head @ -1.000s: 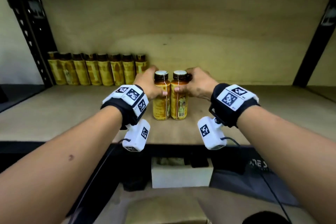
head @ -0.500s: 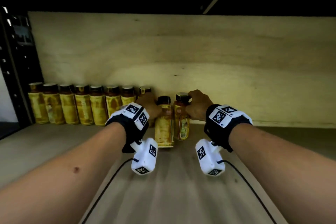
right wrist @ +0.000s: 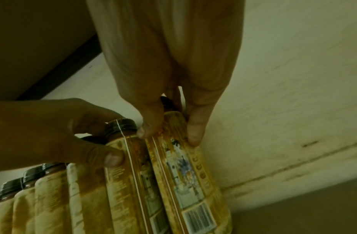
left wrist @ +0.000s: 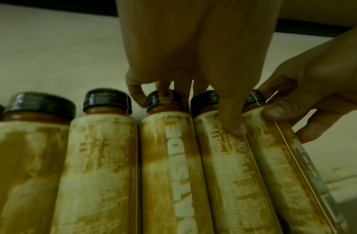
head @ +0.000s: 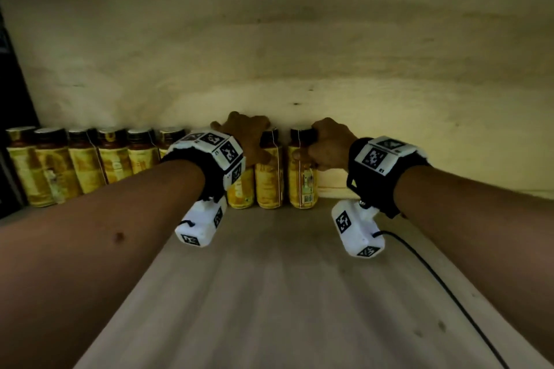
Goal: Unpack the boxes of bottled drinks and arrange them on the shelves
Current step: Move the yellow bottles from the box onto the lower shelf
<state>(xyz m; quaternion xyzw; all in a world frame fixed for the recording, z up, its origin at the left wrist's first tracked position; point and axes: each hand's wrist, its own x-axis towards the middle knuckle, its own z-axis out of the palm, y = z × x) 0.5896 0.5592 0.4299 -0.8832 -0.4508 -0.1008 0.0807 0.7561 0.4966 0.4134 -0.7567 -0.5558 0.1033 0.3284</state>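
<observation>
1. The 2 bottles, mid-shelf 1 second ago, now stand centre frame against the back board, joining the row.
2. Left hand grasps one bottle; right hand grasps the other.
3. Release looks next.

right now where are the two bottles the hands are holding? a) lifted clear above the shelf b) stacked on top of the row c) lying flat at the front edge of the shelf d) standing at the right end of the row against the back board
d: the left hand and right hand each grip an upright bottle and bottle standing on the shelf at the right end of the row, close to the back board.
</observation>
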